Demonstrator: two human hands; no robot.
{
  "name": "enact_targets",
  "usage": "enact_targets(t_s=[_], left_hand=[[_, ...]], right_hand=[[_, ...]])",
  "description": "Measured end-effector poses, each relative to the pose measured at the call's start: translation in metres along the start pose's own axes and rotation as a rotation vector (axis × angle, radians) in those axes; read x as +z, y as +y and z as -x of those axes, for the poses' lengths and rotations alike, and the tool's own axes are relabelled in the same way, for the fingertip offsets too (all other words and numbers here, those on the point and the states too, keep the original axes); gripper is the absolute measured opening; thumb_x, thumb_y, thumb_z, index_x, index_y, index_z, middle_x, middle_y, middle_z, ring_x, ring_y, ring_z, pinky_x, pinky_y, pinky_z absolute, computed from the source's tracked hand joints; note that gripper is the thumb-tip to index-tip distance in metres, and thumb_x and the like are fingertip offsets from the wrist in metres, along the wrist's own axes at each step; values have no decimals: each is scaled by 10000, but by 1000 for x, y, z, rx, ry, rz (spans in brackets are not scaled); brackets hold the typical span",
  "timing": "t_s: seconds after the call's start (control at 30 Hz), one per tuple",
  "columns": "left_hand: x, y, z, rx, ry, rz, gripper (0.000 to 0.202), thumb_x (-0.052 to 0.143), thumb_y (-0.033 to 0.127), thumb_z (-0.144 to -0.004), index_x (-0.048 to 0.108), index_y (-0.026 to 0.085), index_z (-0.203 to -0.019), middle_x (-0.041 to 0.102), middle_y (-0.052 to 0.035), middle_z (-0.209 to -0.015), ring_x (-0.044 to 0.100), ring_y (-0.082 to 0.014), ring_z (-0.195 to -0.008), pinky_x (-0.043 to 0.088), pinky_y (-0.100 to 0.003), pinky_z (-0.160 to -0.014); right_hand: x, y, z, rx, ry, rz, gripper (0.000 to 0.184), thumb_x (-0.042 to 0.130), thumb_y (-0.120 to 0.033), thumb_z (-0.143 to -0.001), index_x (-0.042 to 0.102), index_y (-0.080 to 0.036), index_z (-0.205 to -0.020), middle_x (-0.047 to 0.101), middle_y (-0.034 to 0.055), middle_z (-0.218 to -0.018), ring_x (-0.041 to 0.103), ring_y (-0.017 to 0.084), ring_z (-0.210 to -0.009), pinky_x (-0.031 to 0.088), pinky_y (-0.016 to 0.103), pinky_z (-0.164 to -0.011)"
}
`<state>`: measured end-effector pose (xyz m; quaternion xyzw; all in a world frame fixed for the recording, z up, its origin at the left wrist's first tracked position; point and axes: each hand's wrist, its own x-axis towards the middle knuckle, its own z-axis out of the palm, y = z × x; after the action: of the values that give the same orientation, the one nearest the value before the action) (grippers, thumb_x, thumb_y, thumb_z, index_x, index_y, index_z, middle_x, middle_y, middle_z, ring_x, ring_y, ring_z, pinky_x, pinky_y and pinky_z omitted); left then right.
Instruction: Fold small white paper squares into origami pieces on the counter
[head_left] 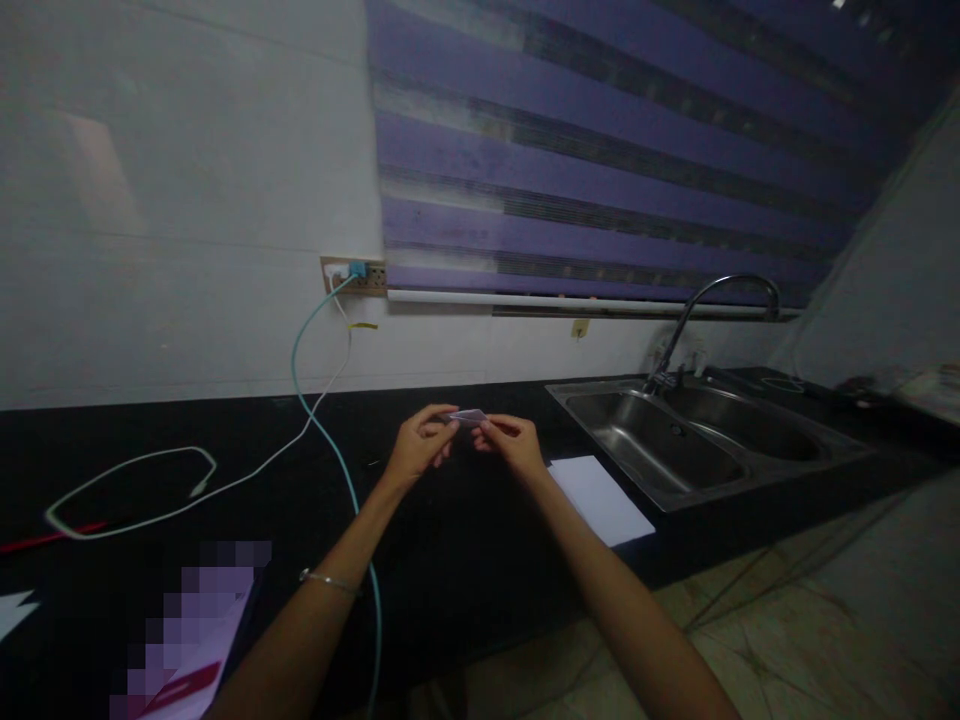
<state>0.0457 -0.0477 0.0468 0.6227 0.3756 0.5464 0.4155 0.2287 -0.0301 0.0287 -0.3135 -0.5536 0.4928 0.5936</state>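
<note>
A small piece of folded paper [469, 416], pale with a pinkish tint, is held above the black counter between my two hands. My left hand [424, 442] pinches its left end between thumb and fingers. At the other end, my right hand [514, 443] grips it the same way. The fingertips cover both ends, so the full shape of the paper cannot be made out. White paper sheets [604, 500] lie on the counter to the right, beside my right forearm. A thin bracelet circles my left wrist.
A double steel sink [559, 395] with a curved tap [686, 310] lies to the right. Green [341, 455] and white [255, 475] cables run from the wall socket [373, 280] across the black counter [465, 590]. At lower left is a partly blurred purple-screened object [217, 620].
</note>
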Motion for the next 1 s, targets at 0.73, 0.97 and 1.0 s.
enact_targets(t_s=[0.73,0.97,1.0], left_hand=[[0,11,6,-2,36,-48,262,719,395,-690,714,140,-750,687,-64,-668,492,-94,-441,359,-213,-407],[9,-5,-1,-23,103,115,498,761,402,-640,481,196,-996,678,-1,-699,584,-111,-458,392,-178,-392],[12,-8,-3,-23,127,137,582,770,402,-625,427,210,-1054,674,14,-690,581,-109,-439,384,-170,-381]], right_hand=[[1,-17,5,-125,-124,182,222,738,-380,-709,728,-163,-758,698,59,-799,646,173,-715,530,330,-716],[2,-14,4,-128,-48,247,245,731,-388,-715,688,-155,-778,680,53,-729,643,177,-657,517,312,-663],[2,-13,3,-124,-29,236,251,736,-390,-707,672,-160,-786,677,48,-730,643,175,-653,518,307,-658]])
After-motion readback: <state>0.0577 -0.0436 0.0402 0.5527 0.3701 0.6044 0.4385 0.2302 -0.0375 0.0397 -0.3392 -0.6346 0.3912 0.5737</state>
